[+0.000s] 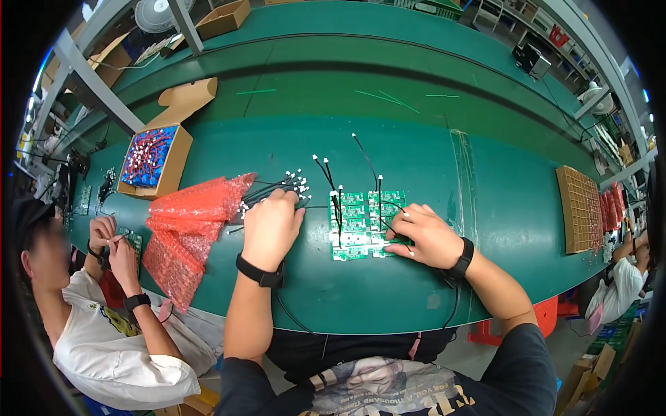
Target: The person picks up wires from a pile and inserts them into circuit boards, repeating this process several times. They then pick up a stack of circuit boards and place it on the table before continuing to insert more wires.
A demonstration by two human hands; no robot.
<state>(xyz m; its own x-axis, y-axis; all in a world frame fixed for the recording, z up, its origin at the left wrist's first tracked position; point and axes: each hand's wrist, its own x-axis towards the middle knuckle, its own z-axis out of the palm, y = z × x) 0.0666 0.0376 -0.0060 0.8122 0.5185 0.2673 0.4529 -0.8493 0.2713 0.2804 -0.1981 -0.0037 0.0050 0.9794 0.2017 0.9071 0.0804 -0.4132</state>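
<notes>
My left hand [272,225] rests with curled fingers at the near side of a bundle of black cables with white connectors [295,186]; its fingertips are partly hidden, so what they grip cannot be made out. At the right edge of a panel of green circuit boards [354,225], my right hand [428,236] has thumb and fingers pinched around a thin black cable [395,230]. White connector ends show by its fingers. Other black cables stand up from the boards or lie across them, and one loose cable [364,154] reaches beyond their far edge.
Red bubble wrap [201,211] lies left of the cable bundle. Behind it, an opened cardboard box [177,163] holds blue parts with red wires. A co-worker [111,326] handles something small at the left. A brown compartment tray [579,208] stands far right on the green table [513,187].
</notes>
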